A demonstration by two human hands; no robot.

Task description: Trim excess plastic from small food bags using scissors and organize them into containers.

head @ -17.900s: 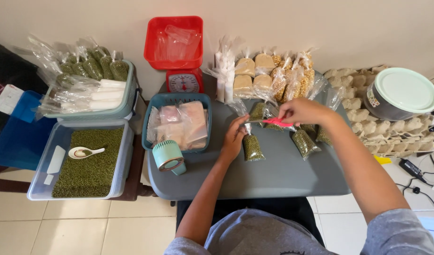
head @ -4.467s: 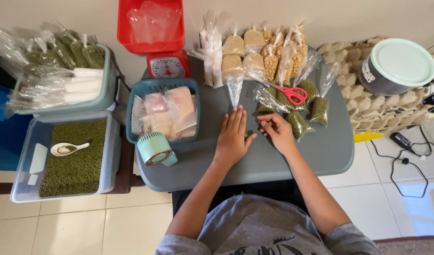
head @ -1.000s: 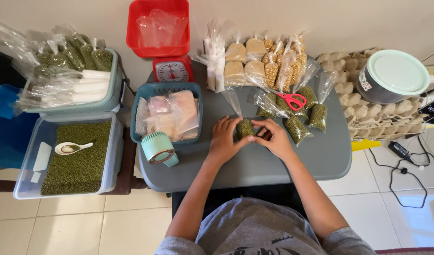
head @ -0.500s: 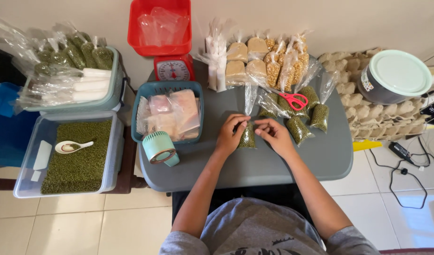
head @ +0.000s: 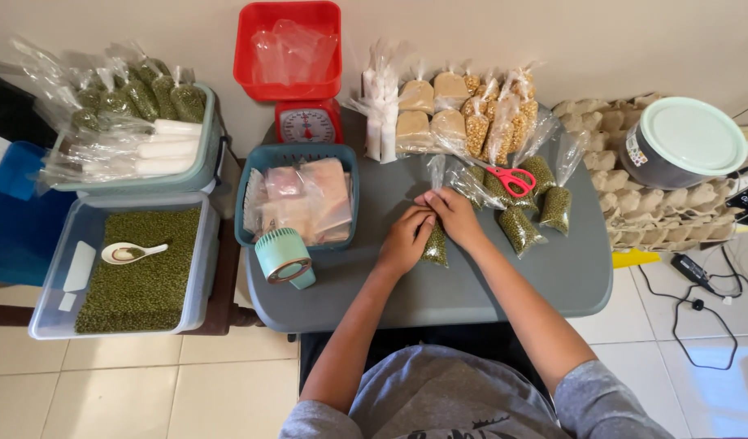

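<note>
On the grey table (head: 471, 284), roughly at its middle, the person's left hand (head: 405, 242) and right hand (head: 454, 216) meet over a small clear bag of green beans (head: 434, 245). Both hands are closed around the bag's upper part, fingers pinched at its neck, while the filled bottom rests on the table top. The loose plastic top of the bag stands up just behind the fingers.

Just right of that bag lie several more filled bags of green beans (head: 520, 229), with red-handled scissors (head: 512, 180) resting on top of them. Farther back on the table stand bags of pale brown grains (head: 432, 110) and bags of yellow kernels (head: 496, 114). Left of the hands sits a teal basket (head: 248, 236) holding flat pinkish packets, and touching its front edge is a mint-green round device (head: 284, 257). Behind the basket stands a red kitchen scale (head: 306, 123) with a red tray full of empty plastic bags.

Off the table's left edge, a clear tub of loose green beans (head: 138, 276) holds a white spoon (head: 130, 253). Off the right edge, a grey pot with a pale green lid (head: 683, 142) sits on stacked egg cartons (head: 675, 219).
</note>
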